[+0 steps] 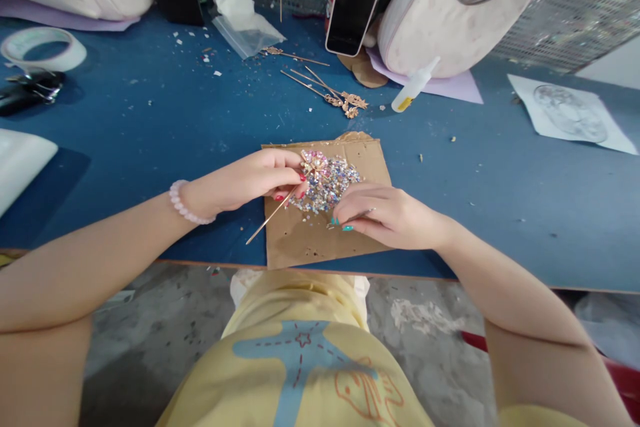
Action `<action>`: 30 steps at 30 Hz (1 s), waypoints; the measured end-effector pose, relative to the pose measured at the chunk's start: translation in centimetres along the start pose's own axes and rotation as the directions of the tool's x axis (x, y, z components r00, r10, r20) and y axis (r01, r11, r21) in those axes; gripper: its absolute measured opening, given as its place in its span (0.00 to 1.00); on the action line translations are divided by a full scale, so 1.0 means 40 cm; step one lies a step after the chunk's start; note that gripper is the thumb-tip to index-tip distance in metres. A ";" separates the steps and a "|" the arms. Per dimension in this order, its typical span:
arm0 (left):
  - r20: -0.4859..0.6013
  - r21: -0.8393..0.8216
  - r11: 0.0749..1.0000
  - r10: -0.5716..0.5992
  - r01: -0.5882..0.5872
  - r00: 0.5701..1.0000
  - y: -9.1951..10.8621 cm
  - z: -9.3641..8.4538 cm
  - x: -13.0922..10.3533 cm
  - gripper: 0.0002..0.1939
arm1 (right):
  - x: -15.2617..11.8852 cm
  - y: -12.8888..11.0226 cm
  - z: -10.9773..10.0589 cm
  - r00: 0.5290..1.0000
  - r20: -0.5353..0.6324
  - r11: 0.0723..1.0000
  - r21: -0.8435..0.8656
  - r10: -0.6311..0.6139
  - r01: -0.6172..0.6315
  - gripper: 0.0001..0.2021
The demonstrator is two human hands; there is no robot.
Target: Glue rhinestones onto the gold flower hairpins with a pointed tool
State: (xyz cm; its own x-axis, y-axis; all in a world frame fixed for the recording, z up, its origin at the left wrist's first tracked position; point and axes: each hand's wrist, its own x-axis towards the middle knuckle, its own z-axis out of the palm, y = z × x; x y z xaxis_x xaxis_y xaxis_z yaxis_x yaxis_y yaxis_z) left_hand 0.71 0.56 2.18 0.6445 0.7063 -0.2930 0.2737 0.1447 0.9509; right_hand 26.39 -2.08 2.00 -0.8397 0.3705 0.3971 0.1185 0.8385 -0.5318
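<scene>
Between the thumb and fingers of my left hand [260, 178] is a gold hairpin [271, 216], its thin stem slanting down to the left. A pink jewelled flower tops it, just above a pile of small rhinestones [331, 188]. The stones lie spread on a brown cardboard sheet [295, 247] at the table's near edge. My right hand [393, 215] is at the pile's lower right, fingers closed in a pinch on a slim metallic tool [366, 213]. Its tip is low over the cardboard by a few loose stones; the fingers hide most of it.
Several gold hairpins [345, 101] lie behind the cardboard, near a glue bottle [415, 88]. A phone [359, 0] leans upright at the back beside a pale bag [425, 27]. Tape [75, 53] is at far left, a printed drawing [570, 113] at right.
</scene>
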 end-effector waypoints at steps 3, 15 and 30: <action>-0.005 -0.004 1.000 -0.010 0.010 1.000 0.002 0.001 0.000 0.12 | 0.000 -0.001 -0.001 1.000 0.003 1.000 -0.005 0.006 -0.006 0.05; -0.012 0.016 0.999 -0.032 0.032 0.999 0.009 0.001 0.001 0.11 | 0.003 -0.005 0.006 1.000 0.001 1.000 -0.024 -0.005 0.005 0.06; 0.105 0.023 0.997 -0.071 0.069 0.992 0.001 -0.001 -0.004 0.12 | -0.002 -0.004 0.005 1.000 -0.028 1.000 0.025 -0.012 0.013 0.06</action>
State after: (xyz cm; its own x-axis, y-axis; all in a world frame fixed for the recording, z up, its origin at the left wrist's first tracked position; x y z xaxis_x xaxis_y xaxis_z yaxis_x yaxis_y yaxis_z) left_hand 0.59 0.50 2.29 0.6950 0.6172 -0.3688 0.3342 0.1768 0.9257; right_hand 26.31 -2.32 1.90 -0.8257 0.3713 0.4247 0.0945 0.8332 -0.5448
